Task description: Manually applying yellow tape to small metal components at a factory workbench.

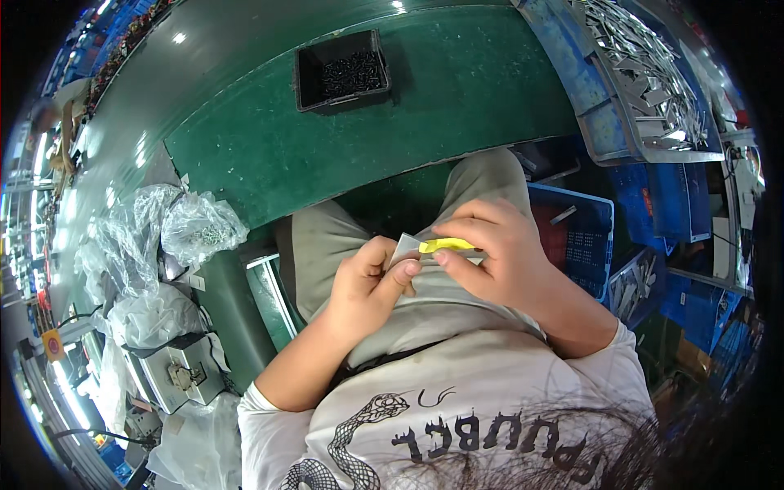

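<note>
Partly behind left thumb (398, 278), grey plate (404, 247)

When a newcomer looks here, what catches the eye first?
Centrally, the right hand holds a slim yellow object against a flat grey piece in the left hand. Beyond, a black bin of small parts sits on the green table; upper right, a blue crate holds silvery strips.

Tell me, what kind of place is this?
Probably a factory or workshop: there's a green, smooth-topped worktable, a black rectangular plastic bin of small dark parts on it, and a big blue plastic crate heaped with shiny silvery pieces.
</note>
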`<action>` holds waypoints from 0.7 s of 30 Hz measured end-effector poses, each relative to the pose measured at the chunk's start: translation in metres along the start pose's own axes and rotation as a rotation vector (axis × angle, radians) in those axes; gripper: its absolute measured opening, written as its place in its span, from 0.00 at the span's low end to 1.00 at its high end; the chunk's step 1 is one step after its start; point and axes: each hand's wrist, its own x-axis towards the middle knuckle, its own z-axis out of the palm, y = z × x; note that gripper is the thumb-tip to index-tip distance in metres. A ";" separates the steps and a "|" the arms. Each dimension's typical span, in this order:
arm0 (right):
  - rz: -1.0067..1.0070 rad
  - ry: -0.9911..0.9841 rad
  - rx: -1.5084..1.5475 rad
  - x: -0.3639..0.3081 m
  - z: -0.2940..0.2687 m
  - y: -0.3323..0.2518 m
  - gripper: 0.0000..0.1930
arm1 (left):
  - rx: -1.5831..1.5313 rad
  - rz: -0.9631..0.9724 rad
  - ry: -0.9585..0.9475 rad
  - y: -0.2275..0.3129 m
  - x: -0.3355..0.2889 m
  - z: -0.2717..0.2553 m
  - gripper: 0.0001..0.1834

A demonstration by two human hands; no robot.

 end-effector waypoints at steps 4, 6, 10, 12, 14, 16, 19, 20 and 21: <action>-0.131 -0.012 -0.050 0.001 -0.004 0.002 0.12 | -0.231 -0.145 0.002 0.002 0.000 -0.004 0.13; -0.142 -0.021 -0.028 0.000 -0.004 0.003 0.13 | -0.231 -0.116 -0.038 0.000 0.001 -0.008 0.12; -0.226 -0.006 -0.040 0.000 -0.002 0.005 0.13 | -0.124 -0.178 -0.036 0.009 0.003 -0.004 0.10; -0.250 -0.006 -0.039 -0.001 -0.001 0.006 0.14 | -0.126 -0.146 0.016 0.003 0.001 -0.001 0.09; -0.277 -0.021 -0.023 -0.002 -0.001 0.008 0.15 | -0.128 -0.114 0.068 -0.004 0.000 -0.001 0.08; -0.280 -0.024 -0.027 -0.003 -0.001 0.008 0.15 | 0.044 0.061 0.020 -0.008 0.000 -0.003 0.06; -0.288 -0.018 -0.046 -0.003 -0.002 0.008 0.16 | 0.168 0.096 0.087 -0.007 0.002 -0.003 0.05; -0.296 -0.012 -0.055 -0.003 -0.002 0.007 0.16 | 0.169 0.096 0.089 -0.008 0.002 -0.002 0.05; -0.296 -0.013 -0.054 -0.002 -0.002 0.007 0.16 | 0.178 0.126 0.127 -0.009 0.002 0.000 0.05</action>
